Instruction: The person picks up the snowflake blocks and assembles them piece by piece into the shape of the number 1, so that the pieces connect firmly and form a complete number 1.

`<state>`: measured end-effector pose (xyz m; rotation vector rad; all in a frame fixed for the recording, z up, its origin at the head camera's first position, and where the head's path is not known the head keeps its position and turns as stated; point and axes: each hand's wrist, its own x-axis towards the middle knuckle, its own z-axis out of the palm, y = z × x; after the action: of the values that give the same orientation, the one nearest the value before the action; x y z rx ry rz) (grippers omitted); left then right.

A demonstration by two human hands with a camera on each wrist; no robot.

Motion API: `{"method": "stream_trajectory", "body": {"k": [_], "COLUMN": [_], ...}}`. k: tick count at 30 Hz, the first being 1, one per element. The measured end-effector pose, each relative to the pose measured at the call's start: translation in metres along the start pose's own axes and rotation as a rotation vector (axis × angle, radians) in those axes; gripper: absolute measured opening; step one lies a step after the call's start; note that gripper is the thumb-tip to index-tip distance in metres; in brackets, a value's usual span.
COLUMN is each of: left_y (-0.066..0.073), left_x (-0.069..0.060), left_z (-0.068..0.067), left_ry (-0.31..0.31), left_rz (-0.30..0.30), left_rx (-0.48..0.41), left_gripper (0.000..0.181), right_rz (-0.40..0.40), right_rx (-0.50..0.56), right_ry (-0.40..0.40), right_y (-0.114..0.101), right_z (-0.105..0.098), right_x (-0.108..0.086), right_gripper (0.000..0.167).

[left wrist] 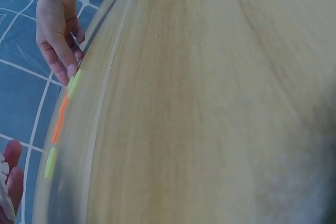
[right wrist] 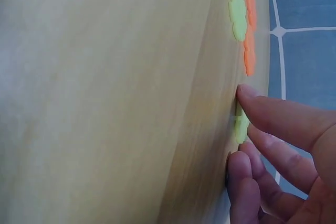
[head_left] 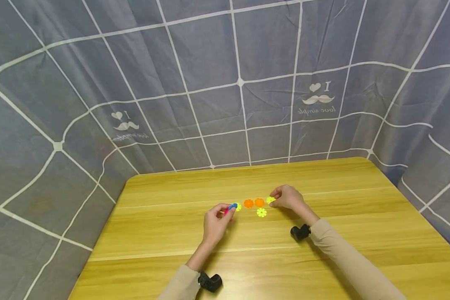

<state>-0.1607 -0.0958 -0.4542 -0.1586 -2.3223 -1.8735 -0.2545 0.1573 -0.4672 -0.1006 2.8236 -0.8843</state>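
Observation:
In the head view my left hand point(head_left: 213, 225) pinches a blue flower-shaped disc point(head_left: 233, 206) between thumb and fingers. A pink disc point(head_left: 226, 212) shows beside the blue one, partly covered by the hand. Just past those fingertips lies a yellow-green disc point(head_left: 238, 207). My right hand point(head_left: 289, 197) has its thumb and fingers around another yellow-green disc point(right wrist: 241, 125) at the right end of the row, low at the tabletop. Two orange discs point(head_left: 248, 203) lie side by side between the hands, and a yellow-green disc point(head_left: 261, 212) lies in front of them.
The discs lie on a wood-grain table point(head_left: 247, 258). A grey curtain point(head_left: 210, 104) with white grid lines hangs behind the table and at both sides. Black wrist devices point(head_left: 211, 282) are worn on both forearms, over beige sleeves point(head_left: 352, 258).

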Motion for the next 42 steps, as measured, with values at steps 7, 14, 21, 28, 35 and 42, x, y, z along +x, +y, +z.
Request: {"method": "stream_trajectory", "body": {"k": [7, 14, 21, 28, 35, 42], "left_y": [0.000, -0.001, 0.000, 0.000, 0.002, 0.004], "left_x": [0.000, -0.001, -0.003, -0.003, -0.004, -0.004], "left_z": [-0.001, -0.003, -0.003, -0.003, -0.001, 0.001], "left_ry": [0.009, 0.009, 0.012, 0.013, 0.015, 0.015], "left_rz": [0.007, 0.003, 0.005, 0.004, 0.007, 0.007], "left_rx": [0.000, 0.016, 0.020, 0.020, 0.021, 0.023], "left_gripper": [0.013, 0.014, 0.014, 0.015, 0.013, 0.012], "right_rz": [-0.027, -0.030, -0.058, -0.067, -0.097, -0.140], "right_rx": [-0.049, -0.022, 0.087, 0.244, 0.283, 0.352], "right_ry": [-0.015, -0.029, -0.002, -0.023, -0.034, -0.004], "right_y": [-0.001, 0.001, 0.005, 0.007, 0.001, -0.007], "right_z": [-0.001, -0.001, 0.001, 0.001, -0.002, 0.002], "right_x": [0.002, 0.005, 0.003, -0.003, -0.016, -0.025], "right_gripper": [0.032, 0.033, 0.025, 0.015, 0.021, 0.023]}}
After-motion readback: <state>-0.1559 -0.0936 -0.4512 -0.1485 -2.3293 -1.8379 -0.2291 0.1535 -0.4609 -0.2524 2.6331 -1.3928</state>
